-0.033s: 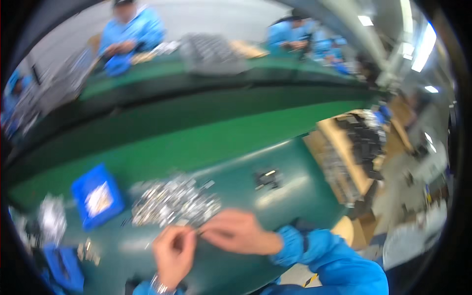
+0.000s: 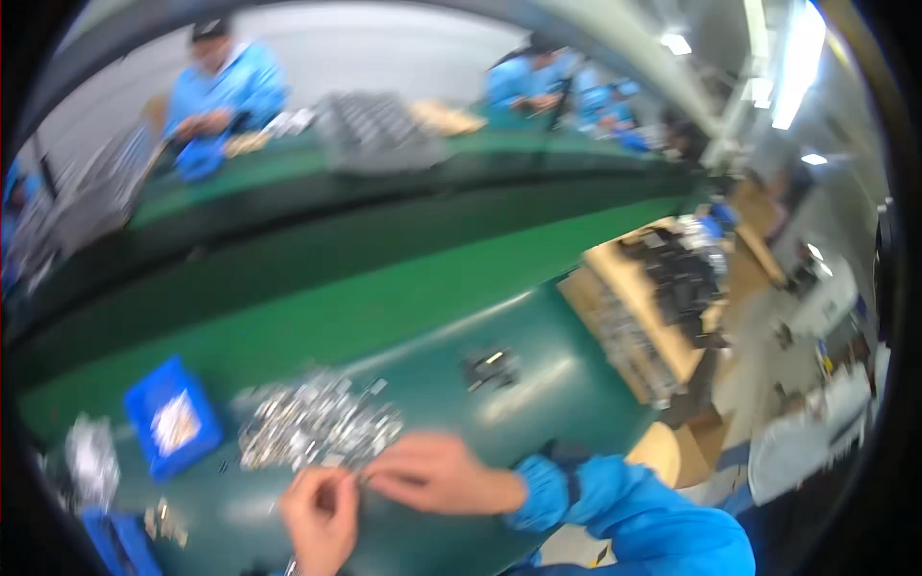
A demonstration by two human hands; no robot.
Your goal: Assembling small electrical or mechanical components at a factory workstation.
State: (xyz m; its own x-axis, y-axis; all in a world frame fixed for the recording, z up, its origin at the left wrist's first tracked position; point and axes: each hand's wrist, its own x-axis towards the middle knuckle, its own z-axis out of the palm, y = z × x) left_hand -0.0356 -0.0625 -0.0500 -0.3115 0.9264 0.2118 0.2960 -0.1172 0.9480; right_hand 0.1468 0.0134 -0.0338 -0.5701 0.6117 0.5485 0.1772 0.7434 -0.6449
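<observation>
1. A small part (image 2: pixel 364 472), blurred, sat pinched between the fingertips of the left hand (image 2: pixel 320 521) and right hand (image 2: pixel 437 477).
2. It looked light, stiff, perhaps slippery; its edges probably suited a pinch.
3. A shiny pile (image 2: pixel 322 422) lay just beyond, on the table (image 2: pixel 581 408).

On the green table (image 2: pixel 576 413): silvery heap (image 2: pixel 317 424), with blue tray (image 2: pixel 157 391) left of it, dark pieces (image 2: pixel 488 372) right.

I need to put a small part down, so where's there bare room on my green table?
Free: the green tabletop between the dark parts and the cardboard box, and the patch between your left hand and the tan pieces. Crowded: the silvery pile beyond that hand, and farther left, the blue tray and clear bag.
</observation>
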